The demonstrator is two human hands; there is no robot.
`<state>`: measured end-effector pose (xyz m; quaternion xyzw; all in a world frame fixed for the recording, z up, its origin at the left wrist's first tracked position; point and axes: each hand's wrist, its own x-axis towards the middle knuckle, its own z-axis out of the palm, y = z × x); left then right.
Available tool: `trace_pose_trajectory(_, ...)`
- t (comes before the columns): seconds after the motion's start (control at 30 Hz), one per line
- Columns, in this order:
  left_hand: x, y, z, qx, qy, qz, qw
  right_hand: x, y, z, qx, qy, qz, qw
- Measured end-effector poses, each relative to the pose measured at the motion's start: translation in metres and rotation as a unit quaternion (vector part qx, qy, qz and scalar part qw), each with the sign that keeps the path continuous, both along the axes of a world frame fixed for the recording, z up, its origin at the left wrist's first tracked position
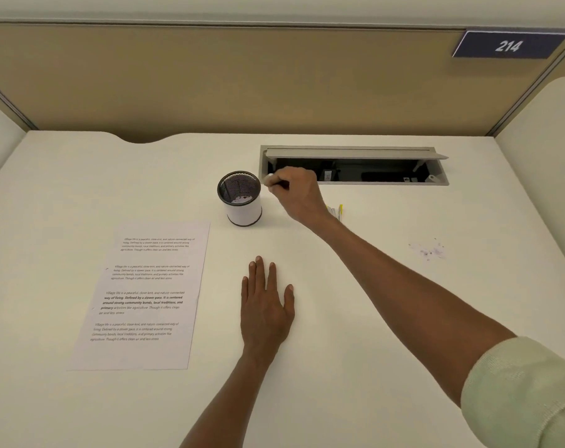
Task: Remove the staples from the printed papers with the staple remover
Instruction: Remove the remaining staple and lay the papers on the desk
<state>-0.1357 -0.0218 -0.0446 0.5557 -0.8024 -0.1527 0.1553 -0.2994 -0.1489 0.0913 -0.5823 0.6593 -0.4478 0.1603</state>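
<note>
At the far middle of the desk, right hand is curled round a small object, white tip poking out toward the mesh cup. Probably the staple remover, but too hidden to confirm. Hand sits just right of the cup rim, near the left end of the open cable tray.

Left hand lies flat on the desk, fingers straight, holding nothing, just right of the printed papers.

Papers lie flat at near left, well apart from the right hand. Small marks on the left margin might be staples; too small to say.

Risks as I see them:
- Cup is light-looking and upright, with something at its bottom. A knuckle bump from the right hand tips it and spills the contents.
- Open tray slot is right behind the hand. Anything dropped there falls in among the cables, hard to fetch.
- Papers are unpinned. If the remover bites a staple with no hand holding the sheet, the sheet lifts or tears at the corner.
- Yellow-capped pens lie under the right forearm; dragging the arm back could roll them.
- Purple specks at far right could smudge a sleeve.
</note>
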Motion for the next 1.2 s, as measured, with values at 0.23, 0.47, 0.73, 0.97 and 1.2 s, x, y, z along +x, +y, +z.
trace_pose_trajectory(0.23,0.000,0.000,0.000,0.002,-0.004,-0.001,1.000,-0.075,0.083,-0.040,0.031,0.035,-0.142,0.989)
trace_pose_trajectory(0.47,0.000,0.000,0.000,0.011,-0.004,0.001,1.000,-0.152,0.143,-0.071,0.137,0.113,-0.219,0.959)
trace_pose_trajectory(0.73,0.001,0.000,0.002,0.013,-0.006,0.003,1.000,-0.227,0.187,-0.081,0.322,0.162,-0.272,0.892)
trace_pose_trajectory(0.97,0.001,0.001,0.002,0.014,-0.007,0.003,1.000,-0.222,0.199,-0.087,0.336,0.238,-0.203,0.889)
trace_pose_trajectory(1.2,0.000,0.001,0.002,0.013,-0.003,0.001,1.000,-0.208,0.211,-0.082,0.277,0.060,-0.365,0.887)
